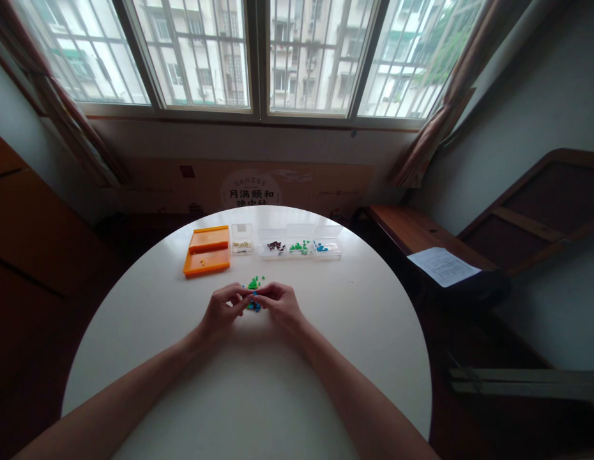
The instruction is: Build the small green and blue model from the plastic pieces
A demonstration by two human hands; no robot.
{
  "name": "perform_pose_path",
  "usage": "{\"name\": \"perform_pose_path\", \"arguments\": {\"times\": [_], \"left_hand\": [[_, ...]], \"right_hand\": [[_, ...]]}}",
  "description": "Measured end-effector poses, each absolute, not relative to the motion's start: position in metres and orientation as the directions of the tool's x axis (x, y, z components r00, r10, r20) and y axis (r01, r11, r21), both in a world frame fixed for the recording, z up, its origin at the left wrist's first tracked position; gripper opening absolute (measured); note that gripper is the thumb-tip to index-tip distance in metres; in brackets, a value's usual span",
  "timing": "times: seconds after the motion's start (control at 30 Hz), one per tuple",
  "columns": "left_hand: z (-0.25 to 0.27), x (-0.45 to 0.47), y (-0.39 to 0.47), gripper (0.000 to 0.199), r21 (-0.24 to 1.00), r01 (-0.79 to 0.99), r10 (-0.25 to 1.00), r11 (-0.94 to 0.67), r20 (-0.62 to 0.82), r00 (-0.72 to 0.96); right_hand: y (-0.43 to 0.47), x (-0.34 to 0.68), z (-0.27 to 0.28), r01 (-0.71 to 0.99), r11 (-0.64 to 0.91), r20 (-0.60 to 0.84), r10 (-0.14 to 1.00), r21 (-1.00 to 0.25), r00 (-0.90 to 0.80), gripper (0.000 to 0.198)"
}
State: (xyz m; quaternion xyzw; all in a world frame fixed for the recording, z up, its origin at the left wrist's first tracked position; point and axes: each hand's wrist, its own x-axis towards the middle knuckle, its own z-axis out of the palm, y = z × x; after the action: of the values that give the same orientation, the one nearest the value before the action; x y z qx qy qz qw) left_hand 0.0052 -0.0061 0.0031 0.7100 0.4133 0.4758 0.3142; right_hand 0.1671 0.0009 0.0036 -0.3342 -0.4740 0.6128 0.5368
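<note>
Over the middle of the round white table, my left hand [224, 304] and my right hand [281, 303] meet at the fingertips. Both are closed in a pinch around a small blue piece [254, 294], whose exact shape is too small to make out and partly covered by the fingers. Just beyond the fingertips lies a little heap of bright green pieces [253, 283]. Below the fingers is a cluster of blue and dark pieces [253, 307], partly hidden by my hands.
An orange tray [207, 262] with a few yellow bits stands at the table's [220, 396] back left. Beside it are a small clear box [242, 230] of pale pieces and a clear divided case [304, 255] with brown, green and blue pieces. A paper sheet [443, 266] lies on the bench at right.
</note>
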Motion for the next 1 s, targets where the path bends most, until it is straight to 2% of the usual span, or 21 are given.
{"name": "perform_pose_path", "arguments": {"times": [1.0], "left_hand": [[0.005,0.0057,-0.006,0.02,0.88,0.226,0.902,-0.418,0.375,0.213]], "right_hand": [[0.0013,0.1671,0.0025,-0.37,0.022,0.099,0.977,-0.929,-0.19,0.02]]}}
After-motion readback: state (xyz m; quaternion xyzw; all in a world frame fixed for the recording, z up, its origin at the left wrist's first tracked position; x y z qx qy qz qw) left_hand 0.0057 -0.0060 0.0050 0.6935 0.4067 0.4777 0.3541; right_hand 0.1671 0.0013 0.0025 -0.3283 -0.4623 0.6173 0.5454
